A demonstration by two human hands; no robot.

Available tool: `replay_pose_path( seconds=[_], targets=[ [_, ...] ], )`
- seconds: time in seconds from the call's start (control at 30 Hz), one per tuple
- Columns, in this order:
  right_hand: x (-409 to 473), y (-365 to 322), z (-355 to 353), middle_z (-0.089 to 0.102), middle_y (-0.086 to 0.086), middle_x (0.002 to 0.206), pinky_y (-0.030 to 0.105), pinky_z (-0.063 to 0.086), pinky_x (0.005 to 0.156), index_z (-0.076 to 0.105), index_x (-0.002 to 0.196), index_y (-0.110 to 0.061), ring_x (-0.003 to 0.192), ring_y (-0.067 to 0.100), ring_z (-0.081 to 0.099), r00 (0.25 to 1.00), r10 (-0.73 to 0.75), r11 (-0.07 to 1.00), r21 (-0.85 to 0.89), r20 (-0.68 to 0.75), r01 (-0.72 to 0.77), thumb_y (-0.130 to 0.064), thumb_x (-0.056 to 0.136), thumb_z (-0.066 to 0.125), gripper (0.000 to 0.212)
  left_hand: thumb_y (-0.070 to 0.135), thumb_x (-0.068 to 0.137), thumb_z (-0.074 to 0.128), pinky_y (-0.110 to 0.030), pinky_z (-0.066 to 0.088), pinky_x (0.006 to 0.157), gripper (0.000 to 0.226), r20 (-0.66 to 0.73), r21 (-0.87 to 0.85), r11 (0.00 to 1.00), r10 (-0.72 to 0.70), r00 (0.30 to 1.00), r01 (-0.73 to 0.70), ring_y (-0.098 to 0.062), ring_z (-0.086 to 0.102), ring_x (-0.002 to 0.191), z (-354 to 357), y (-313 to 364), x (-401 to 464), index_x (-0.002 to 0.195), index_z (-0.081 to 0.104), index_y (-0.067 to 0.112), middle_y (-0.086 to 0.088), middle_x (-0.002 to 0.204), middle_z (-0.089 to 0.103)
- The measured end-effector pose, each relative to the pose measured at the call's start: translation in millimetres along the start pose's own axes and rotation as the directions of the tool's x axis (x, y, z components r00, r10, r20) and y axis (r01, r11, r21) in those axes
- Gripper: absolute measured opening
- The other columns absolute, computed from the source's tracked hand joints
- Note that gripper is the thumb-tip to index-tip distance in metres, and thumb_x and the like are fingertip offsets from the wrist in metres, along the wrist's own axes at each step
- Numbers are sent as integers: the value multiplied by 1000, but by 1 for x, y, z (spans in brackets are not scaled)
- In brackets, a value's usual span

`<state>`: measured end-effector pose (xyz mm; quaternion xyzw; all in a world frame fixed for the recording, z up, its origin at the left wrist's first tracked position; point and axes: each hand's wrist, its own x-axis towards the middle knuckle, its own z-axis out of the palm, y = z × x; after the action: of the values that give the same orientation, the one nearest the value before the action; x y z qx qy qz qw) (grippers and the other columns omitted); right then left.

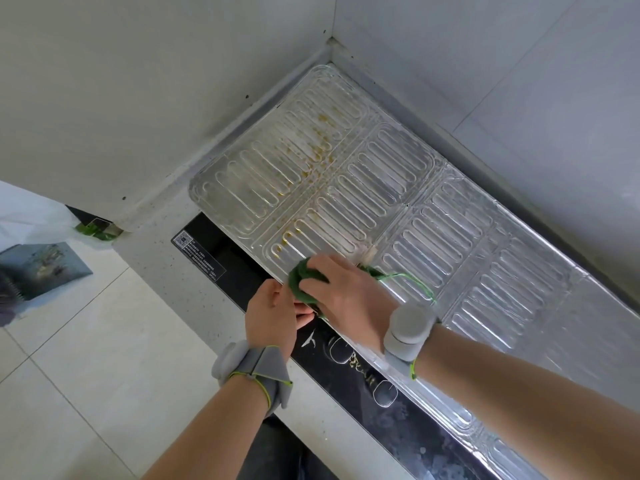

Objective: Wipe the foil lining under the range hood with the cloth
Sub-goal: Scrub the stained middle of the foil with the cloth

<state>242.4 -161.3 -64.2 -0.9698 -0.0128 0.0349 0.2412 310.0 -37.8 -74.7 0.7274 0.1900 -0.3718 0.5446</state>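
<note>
The foil lining (346, 174) is a silvery embossed sheet with ribbed panels that runs diagonally along the wall. Yellow-brown grease spots (320, 147) dot its far-left panels. My right hand (346, 296) presses a bunched green cloth (304, 277) onto the foil near its front edge, and a loose green thread (415, 282) trails off to the right. My left hand (273, 315) sits just left of the cloth. Its thumb and fingers are pinched at the foil's front edge, touching the cloth's lower side. Both wrists wear grey bands.
A black glass strip (363, 372) with white control symbols and a label runs along the foil's front edge, set in a speckled white counter (166, 271). White tiled walls (519, 81) meet in the far corner. At the left are floor tiles (86, 358), a grey box and a white bag.
</note>
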Motion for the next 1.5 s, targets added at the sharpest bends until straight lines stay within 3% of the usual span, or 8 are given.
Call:
replay_pose_path(
  seconds=[0.27,0.47,0.7,0.83,1.0,1.07,1.33,1.5],
  targets=[
    [16,53,-24,55,13,116,47,54,78,65,107,-6,100,33,54,915,339,939,17,-220,-344,-10,87,64,21,13,99,46,-36,62,67,22,11,6,1000,16,1000,-16,-26,69,68,0,3,-2,94,58,-5,-25,86,68],
    [3,19,-11,53,10,120,39,53,83,64,111,-11,99,28,53,994,90,996,-17,-56,-91,-11,86,63,24,11,97,47,-40,62,67,20,-20,41,999,31,999,-30,-29,71,68,-1,4,-2,89,59,-3,-22,82,69],
    [5,29,-20,52,13,117,42,55,77,61,113,-13,99,31,52,980,163,986,-17,-117,-166,-23,85,63,30,15,95,53,-39,62,71,10,-24,126,987,103,994,-99,-20,72,70,-4,3,1,92,57,6,-12,83,70],
    [2,28,-17,50,11,121,41,56,77,60,116,-15,102,30,51,980,171,985,-19,-102,-174,-26,84,63,33,21,92,61,-15,53,74,28,-6,433,796,473,881,-424,-8,63,88,-21,11,11,118,49,16,-4,112,61],
    [0,26,-14,48,11,123,42,56,74,58,118,-14,104,29,50,980,175,983,-34,-95,-179,-29,85,62,36,27,93,60,-43,40,107,65,209,762,281,745,633,-583,-36,39,132,-43,28,39,147,32,4,-22,144,38],
    [0,24,-13,47,12,123,42,57,74,58,117,-14,104,31,50,984,164,984,-56,-76,-168,-25,85,64,34,34,96,54,-51,35,111,66,265,827,147,749,607,-543,-41,35,137,-47,34,51,151,28,8,-24,150,34],
    [4,30,-17,55,13,118,44,57,78,64,113,-12,102,34,56,967,215,976,38,-136,-212,-5,77,70,37,33,100,37,-58,22,116,61,299,918,-2,658,691,-396,-43,18,145,-52,54,87,156,13,28,-17,162,12],
    [3,28,-17,56,13,116,40,57,81,65,112,-11,102,34,57,972,196,980,40,-133,-192,-3,76,71,37,23,95,40,-55,49,92,58,253,873,128,705,663,-470,-47,53,115,-52,64,95,152,29,18,-22,158,19]
  ],
)
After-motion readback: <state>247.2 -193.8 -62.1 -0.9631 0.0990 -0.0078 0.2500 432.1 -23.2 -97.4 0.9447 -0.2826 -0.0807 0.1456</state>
